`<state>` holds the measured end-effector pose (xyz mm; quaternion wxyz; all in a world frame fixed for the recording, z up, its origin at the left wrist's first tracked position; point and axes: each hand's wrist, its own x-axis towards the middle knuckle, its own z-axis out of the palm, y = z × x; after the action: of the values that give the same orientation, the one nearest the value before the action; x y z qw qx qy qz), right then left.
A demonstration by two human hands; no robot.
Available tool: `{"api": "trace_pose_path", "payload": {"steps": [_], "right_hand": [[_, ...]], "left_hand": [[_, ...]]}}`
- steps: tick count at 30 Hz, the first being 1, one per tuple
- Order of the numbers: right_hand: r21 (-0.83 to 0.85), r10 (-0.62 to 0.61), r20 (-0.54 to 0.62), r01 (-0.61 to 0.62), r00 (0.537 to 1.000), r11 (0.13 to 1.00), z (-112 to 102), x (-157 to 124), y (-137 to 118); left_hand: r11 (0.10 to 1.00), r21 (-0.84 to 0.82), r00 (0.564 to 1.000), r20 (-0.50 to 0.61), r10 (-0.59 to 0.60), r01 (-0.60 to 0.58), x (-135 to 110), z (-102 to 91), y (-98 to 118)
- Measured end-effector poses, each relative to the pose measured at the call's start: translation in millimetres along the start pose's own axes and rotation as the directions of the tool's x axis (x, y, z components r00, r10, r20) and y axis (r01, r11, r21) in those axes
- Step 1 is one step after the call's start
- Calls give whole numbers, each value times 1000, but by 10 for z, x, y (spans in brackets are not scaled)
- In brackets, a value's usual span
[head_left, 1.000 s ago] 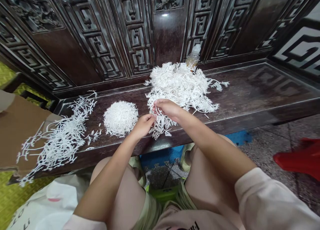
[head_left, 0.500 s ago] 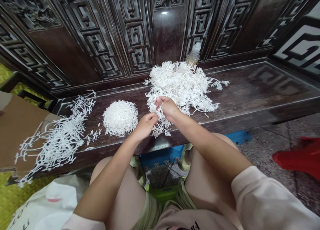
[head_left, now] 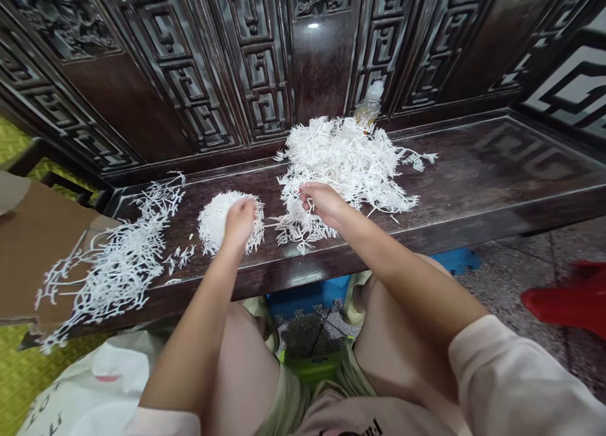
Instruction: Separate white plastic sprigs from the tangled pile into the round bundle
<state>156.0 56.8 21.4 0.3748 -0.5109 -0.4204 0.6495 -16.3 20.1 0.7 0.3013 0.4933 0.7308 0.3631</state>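
My left hand (head_left: 240,221) is over the round mound of small white plastic pieces (head_left: 215,218). Its fingers are curled together, and whatever they hold is hidden. At the front of a large heap of white branching plastic sprigs (head_left: 343,161), my right hand (head_left: 322,202) is closed in a pinch on a white plastic sprig (head_left: 310,204). More sprigs (head_left: 303,234) lie below that hand, close to the bench's front edge. To the far left is a tangled pile of bare white plastic stems (head_left: 125,259).
A dark wooden bench (head_left: 473,177) with a carved back (head_left: 322,64) bears the piles. Behind the big heap stands a clear bottle (head_left: 370,101) with a white cap. Cardboard (head_left: 47,240) lies at the left, a white bag (head_left: 104,385) below it. Something red (head_left: 568,297) is on the right.
My left hand has moved left, away from my right hand, to the round mound. My right hand stays by the big heap, still pinching. The view has shifted slightly.
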Motion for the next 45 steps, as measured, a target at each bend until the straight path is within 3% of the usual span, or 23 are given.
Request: {"api": "trace_pose_path", "payload": {"steps": [2,6,8,10,12,15,17,18,23,28,34,38,42,45], "right_hand": [[1,21,47,-21,999,1000,32,-47,18],[51,47,93,-52,995,997,39,-50,41],[75,58,94,-66,994,995,39,-44,38],[91,58,83,-65,995,994,45,-47,29],[121,53,72,-62,996,991,56,-58,19],[191,41,96,-59,995,980,69,-72,18],[226,25,116,-51,993,973,72,-72,32],[240,11,127,-41,992,970,73,-69,43],[311,-54,194,-9,980,950,97,-38,99],[304,-1,258,-81,966,949,136,-41,104],[283,-33,265,-45,964,958,159,-13,156],[256,6,223,-64,975,964,147,-10,172],[275,-6,213,-54,977,960,140,-75,125],[283,6,215,-69,977,957,148,-144,79]], "left_hand": [[963,269,984,-176,29,19,240,-177,-215],[788,564,969,-138,-207,248,414,-328,-545],[753,616,973,-139,-185,231,376,-292,-546],[792,601,988,-150,-23,109,269,-207,-415],[861,497,982,-86,169,-104,95,-93,-194],[875,250,910,146,389,-414,-244,82,142],[844,228,871,211,444,-486,-440,171,279],[841,242,872,222,437,-483,-507,202,312],[909,244,935,202,292,-337,-533,231,256],[939,141,911,325,255,-313,-435,223,179],[981,76,935,325,145,-179,-400,335,146],[993,-76,933,342,112,-92,-406,378,147],[929,-352,930,367,30,110,-431,404,163],[845,-448,900,428,-84,292,-431,425,168]]}}
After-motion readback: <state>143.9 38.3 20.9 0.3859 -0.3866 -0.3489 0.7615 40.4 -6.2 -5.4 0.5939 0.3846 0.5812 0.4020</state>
